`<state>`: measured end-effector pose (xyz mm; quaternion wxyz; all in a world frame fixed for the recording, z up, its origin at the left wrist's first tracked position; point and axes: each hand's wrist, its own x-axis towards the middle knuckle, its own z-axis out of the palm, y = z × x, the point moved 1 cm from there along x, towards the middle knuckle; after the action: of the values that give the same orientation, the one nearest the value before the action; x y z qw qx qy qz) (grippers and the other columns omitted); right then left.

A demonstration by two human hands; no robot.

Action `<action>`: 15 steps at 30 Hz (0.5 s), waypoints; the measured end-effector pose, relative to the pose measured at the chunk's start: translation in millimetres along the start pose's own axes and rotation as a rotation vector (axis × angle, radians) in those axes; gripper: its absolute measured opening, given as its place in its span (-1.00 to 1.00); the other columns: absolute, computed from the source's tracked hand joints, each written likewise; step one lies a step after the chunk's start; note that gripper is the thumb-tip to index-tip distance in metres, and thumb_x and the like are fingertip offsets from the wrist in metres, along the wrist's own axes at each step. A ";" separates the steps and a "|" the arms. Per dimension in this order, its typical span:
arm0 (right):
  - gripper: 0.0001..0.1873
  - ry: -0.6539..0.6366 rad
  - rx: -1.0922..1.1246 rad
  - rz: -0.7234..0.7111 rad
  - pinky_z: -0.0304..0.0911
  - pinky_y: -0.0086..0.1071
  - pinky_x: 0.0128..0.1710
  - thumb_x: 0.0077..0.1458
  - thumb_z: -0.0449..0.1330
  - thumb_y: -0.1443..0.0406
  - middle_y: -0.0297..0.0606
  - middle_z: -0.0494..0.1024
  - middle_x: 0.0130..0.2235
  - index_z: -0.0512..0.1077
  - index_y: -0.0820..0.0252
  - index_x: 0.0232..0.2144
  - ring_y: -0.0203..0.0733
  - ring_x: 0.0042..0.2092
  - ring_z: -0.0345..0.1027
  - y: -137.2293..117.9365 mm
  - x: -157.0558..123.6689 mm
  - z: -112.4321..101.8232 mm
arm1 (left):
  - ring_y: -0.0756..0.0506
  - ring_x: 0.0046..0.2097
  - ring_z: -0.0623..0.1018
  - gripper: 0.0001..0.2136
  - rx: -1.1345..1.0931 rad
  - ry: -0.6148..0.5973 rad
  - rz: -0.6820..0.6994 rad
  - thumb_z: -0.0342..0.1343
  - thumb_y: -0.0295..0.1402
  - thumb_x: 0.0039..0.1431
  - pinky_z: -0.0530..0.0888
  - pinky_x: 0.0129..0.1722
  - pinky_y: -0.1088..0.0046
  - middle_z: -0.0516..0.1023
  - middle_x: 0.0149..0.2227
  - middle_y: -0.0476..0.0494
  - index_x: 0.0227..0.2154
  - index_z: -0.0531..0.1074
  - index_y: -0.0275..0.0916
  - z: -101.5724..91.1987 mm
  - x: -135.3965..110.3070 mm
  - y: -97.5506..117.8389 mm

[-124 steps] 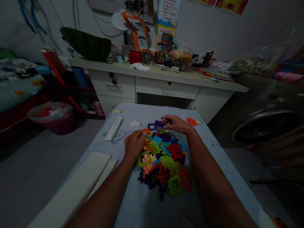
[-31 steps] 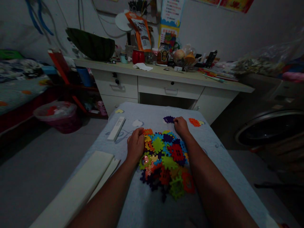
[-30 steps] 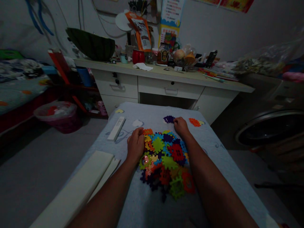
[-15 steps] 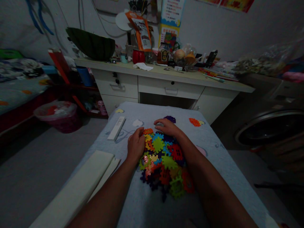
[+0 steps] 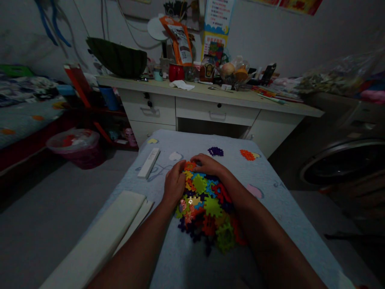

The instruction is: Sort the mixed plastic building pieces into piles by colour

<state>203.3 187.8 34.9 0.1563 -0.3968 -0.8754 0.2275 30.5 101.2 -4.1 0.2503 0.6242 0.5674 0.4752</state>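
Observation:
A heap of colourful plastic gear-shaped building blocks (image 5: 212, 206) lies on the cloth-covered table, in red, orange, yellow, green, blue and purple. My left hand (image 5: 175, 179) rests at the heap's far left edge, its fingers curled against an orange gear-shaped block (image 5: 190, 165). From the other side my right hand (image 5: 207, 164) bends over the far end of the heap, its fingertips on the same orange block. My right hand and forearm hide part of the heap's right side.
Beyond my hands lie a purple gear piece (image 5: 215, 151) and an orange one (image 5: 247, 155). A narrow white box (image 5: 148, 163) and a long pale folded board (image 5: 99, 237) lie to the left. A cluttered desk (image 5: 192, 94) stands behind; a washing machine (image 5: 331, 148) is at the right.
My right hand has come down and left, and its fingers have closed in on the orange block. The purple piece behind it shows more fully. My left hand has barely moved.

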 end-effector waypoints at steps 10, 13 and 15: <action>-0.67 0.227 0.022 0.027 0.27 -0.31 -0.06 -0.04 0.35 0.33 -0.20 0.53 -0.17 0.53 0.22 -0.15 -0.17 -0.13 0.39 -5.2 -7.5 -20.8 | -0.15 0.15 0.49 -0.50 -0.109 -0.007 -0.033 -0.07 -0.41 0.12 0.40 0.19 0.22 0.50 0.14 -0.18 0.16 0.34 -0.20 1.8 -0.5 -3.9; -0.67 0.337 0.073 0.077 0.30 -0.33 -0.11 -0.03 0.34 0.31 -0.20 0.53 -0.17 0.52 0.22 -0.15 -0.22 -0.20 0.40 7.9 -15.5 -41.5 | -0.19 0.14 0.49 -0.58 -0.032 -0.019 -0.062 -0.07 -0.31 0.18 0.38 0.18 0.19 0.52 0.10 -0.19 0.08 0.42 -0.21 0.2 0.0 -0.8; -0.68 0.429 0.073 0.135 0.31 -0.33 -0.16 -0.04 0.34 0.28 -0.20 0.53 -0.16 0.52 0.21 -0.17 -0.24 -0.25 0.40 22.1 -25.5 -59.3 | -0.19 0.10 0.51 -0.62 0.007 -0.033 -0.059 -0.08 -0.26 0.21 0.39 0.17 0.19 0.55 0.05 -0.18 0.00 0.47 -0.21 -1.4 0.2 2.3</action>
<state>260.2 197.4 71.2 0.3376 -0.4877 -0.7848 0.1796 30.4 100.6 -1.4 0.2714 0.6159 0.5831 0.4550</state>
